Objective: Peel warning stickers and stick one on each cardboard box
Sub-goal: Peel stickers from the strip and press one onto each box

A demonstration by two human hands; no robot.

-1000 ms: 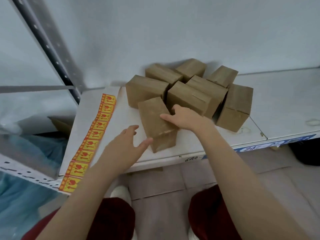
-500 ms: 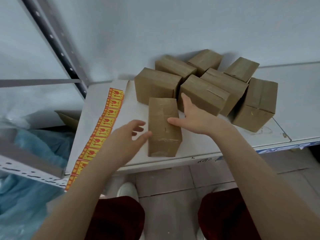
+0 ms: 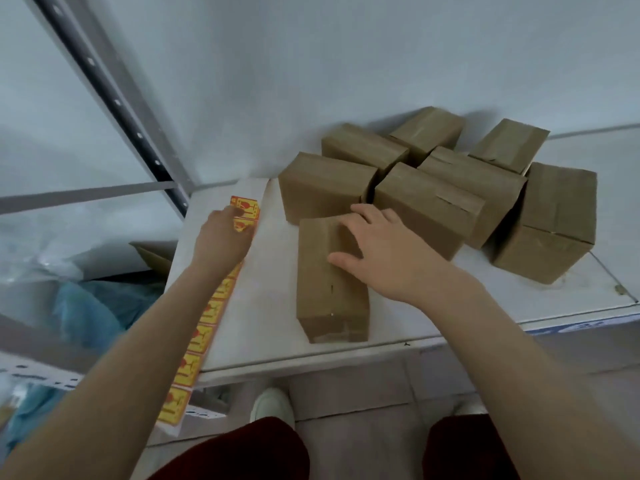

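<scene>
A plain cardboard box lies on the white shelf near its front edge, apart from the pile. My right hand rests flat on its top, fingers spread. A long strip of yellow and red warning stickers runs along the shelf's left side. My left hand lies over the strip's far end, fingertips on the top stickers. Whether it pinches one, I cannot tell. Behind the single box sit several more cardboard boxes in a cluster against the wall.
A grey slotted metal upright and a crossbar stand at the left. Below the shelf to the left are blue plastic bags. My dark red trouser legs and white shoes show above a tiled floor.
My left hand left the single box and moved up and left onto the far end of the sticker strip. My right hand slid from the box's side onto its top.
</scene>
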